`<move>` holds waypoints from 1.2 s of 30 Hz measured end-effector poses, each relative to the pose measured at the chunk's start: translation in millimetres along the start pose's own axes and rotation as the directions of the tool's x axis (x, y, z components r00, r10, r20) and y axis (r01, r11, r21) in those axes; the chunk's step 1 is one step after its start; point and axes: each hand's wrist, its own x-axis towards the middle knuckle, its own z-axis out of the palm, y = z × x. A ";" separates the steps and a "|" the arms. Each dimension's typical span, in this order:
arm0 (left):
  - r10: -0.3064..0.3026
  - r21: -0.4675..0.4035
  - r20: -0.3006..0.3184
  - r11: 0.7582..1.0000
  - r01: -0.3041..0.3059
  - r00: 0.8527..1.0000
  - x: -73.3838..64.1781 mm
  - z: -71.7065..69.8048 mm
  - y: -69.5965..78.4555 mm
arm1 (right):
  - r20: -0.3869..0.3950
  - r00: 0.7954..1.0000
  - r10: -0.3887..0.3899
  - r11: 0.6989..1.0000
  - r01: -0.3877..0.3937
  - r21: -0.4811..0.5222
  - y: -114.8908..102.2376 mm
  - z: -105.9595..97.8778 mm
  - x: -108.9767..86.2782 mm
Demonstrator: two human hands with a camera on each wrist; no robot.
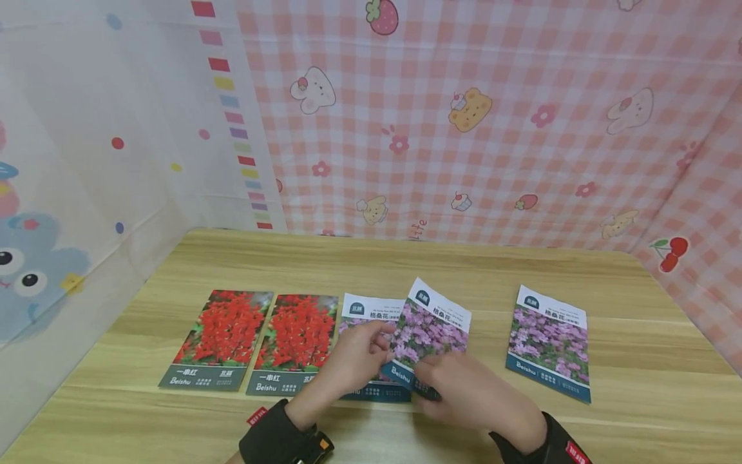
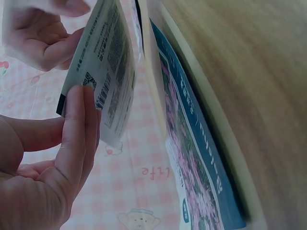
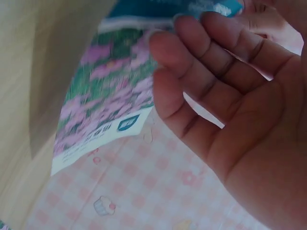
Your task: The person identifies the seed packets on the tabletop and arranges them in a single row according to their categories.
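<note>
A seed packet [image 1: 431, 328] with purple flowers is raised and tilted, its printed back turned toward the left wrist view. My left hand [image 1: 355, 361] pinches its lower left edge, thumb on one side and straight fingers [image 2: 74, 129] on the back. Close to its lower right edge is my right hand [image 1: 472, 390], fingers bent loosely. In the right wrist view those fingers [image 3: 192, 72] overlap the packet's teal strip, palm facing the camera. A second purple-flower packet [image 1: 379, 392] lies on the table, partly hidden by the left hand and the raised packet.
Two packets with red flowers, one farther left [image 1: 223, 328] and one nearer [image 1: 301, 328], lie side by side at the left. Another purple-flower packet [image 1: 547, 341] lies at the right. Behind the wooden table [image 1: 406, 254] hangs a pink checked cloth [image 1: 423, 174].
</note>
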 end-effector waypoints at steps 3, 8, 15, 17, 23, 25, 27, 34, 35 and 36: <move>0.013 0.027 -0.038 1.000 -0.012 0.999 -0.5 -0.9 1.4 | -0.015 0.998 0.055 0.998 -0.055 0.044 7.4 -5.6 -1.9; 0.019 0.041 -0.069 0.999 -0.016 0.997 -0.7 -2.3 3.3 | -0.063 0.977 0.203 0.976 -0.196 0.097 24.6 -13.5 -5.3; 0.044 0.053 -0.089 0.998 -0.039 0.995 -0.8 -2.7 4.1 | -0.129 0.904 0.409 0.908 -0.387 0.161 48.4 -15.4 -10.0; 0.045 0.044 -0.095 0.998 -0.041 0.994 -1.1 -2.7 4.7 | -0.121 0.885 0.449 0.885 -0.423 0.194 54.3 -15.1 -11.3; 0.043 0.016 -0.107 0.999 -0.042 0.993 -1.7 -2.8 5.8 | -0.072 0.871 0.486 0.847 -0.450 0.281 67.2 -12.3 -13.8; 0.037 0.012 -0.109 0.999 -0.036 0.993 -1.7 -2.7 5.9 | -0.061 0.873 0.484 0.838 -0.443 0.317 69.9 -11.2 -14.0; 0.030 0.012 -0.110 1.000 -0.029 0.993 -1.7 -2.6 6.0 | -0.062 0.875 0.481 0.831 -0.432 0.349 72.4 -10.1 -14.2; 0.052 0.065 -0.117 0.997 -0.045 0.992 -1.9 -2.0 5.5 | -0.026 0.860 0.509 0.765 -0.439 0.471 77.5 -7.6 -14.1; 0.058 0.077 -0.116 0.996 -0.049 0.992 -1.9 -1.8 5.4 | -0.012 0.859 0.513 0.748 -0.440 0.497 77.7 -7.3 -13.9; 0.058 0.085 -0.113 0.995 -0.048 0.992 -1.9 -1.6 5.3 | -0.001 0.857 0.515 0.731 -0.439 0.522 78.0 -7.1 -13.7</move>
